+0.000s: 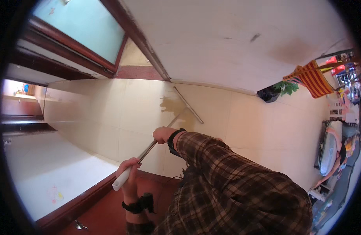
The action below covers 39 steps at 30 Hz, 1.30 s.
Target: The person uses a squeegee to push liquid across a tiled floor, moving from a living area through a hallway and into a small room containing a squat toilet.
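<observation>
My left hand (129, 170) is wrapped around the white grip at the top end of a floor squeegee (146, 152). Further down its thin metal pole, my right hand (162, 135) is closed on the shaft. The squeegee's long narrow head (192, 110) rests on the pale tiled floor (251, 126). A darker patch (171, 105), apparently wet, spreads beside and below the head. Dark straps circle both wrists, and a plaid sleeve (209, 147) covers my right arm.
A white wall (227, 44) borders the floor, near a black-wrapped potted plant (268, 93) and a striped bag (314, 79). A red-brown door with a knob (80, 225) is close by me. A framed doorway (133, 55) opens beyond. At right, a person's arm (330, 174) shows among furniture.
</observation>
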### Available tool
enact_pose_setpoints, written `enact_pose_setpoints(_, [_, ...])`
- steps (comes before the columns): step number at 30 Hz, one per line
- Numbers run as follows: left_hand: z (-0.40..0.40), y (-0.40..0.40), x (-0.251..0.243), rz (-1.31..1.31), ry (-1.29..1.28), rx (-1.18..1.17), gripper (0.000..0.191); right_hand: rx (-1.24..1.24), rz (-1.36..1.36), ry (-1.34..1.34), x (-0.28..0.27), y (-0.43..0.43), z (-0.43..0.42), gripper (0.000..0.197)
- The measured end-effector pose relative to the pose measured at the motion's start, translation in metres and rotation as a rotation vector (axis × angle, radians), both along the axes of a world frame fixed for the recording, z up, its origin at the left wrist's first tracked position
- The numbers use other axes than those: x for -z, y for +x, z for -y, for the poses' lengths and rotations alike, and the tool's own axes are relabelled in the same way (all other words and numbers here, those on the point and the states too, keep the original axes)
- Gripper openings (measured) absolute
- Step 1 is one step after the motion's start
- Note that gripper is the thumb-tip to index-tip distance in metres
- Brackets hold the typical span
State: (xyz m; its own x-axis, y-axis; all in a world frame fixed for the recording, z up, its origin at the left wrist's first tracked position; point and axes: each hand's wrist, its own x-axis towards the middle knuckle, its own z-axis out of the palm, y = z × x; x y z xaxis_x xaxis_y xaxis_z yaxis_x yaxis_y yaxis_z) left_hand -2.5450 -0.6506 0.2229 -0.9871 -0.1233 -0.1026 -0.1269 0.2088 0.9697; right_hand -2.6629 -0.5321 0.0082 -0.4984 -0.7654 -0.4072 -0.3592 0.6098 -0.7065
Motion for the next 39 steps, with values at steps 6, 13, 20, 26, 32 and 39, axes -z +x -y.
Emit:
enact_pose_setpoints(6, [0.002, 0.010, 0.000, -0.074, -0.062, 0.105, 0.014, -0.116, -0.108, 0.039, 0.000, -0.001, 0.005, 0.011])
enact_pose_setpoints(13, [-0.045, -0.030, -0.052, -0.110, -0.138, 0.276, 0.018, 0.163, -0.098, -0.129, -0.047, 0.007, -0.063, 0.010])
enact_pose_setpoints(20, [-0.095, -0.112, -0.030, -0.249, -0.202, 0.184, 0.010, 0.500, -0.054, -0.343, -0.013, -0.028, -0.111, 0.007])
enact_pose_setpoints(26, [-0.131, -0.159, -0.020, 0.009, 0.047, -0.235, 0.006, 0.126, 0.056, -0.209, -0.002, -0.103, -0.117, 0.015])
enact_pose_setpoints(32, [-0.156, -0.188, -0.034, 0.012, 0.002, -0.565, 0.009, -0.240, 0.025, -0.240, 0.008, -0.150, -0.077, 0.019])
enact_pose_setpoints(39, [-0.175, -0.184, -0.042, -0.004, -0.105, -0.735, 0.020, -0.368, -0.053, -0.244, 0.002, -0.151, -0.059, 0.021])
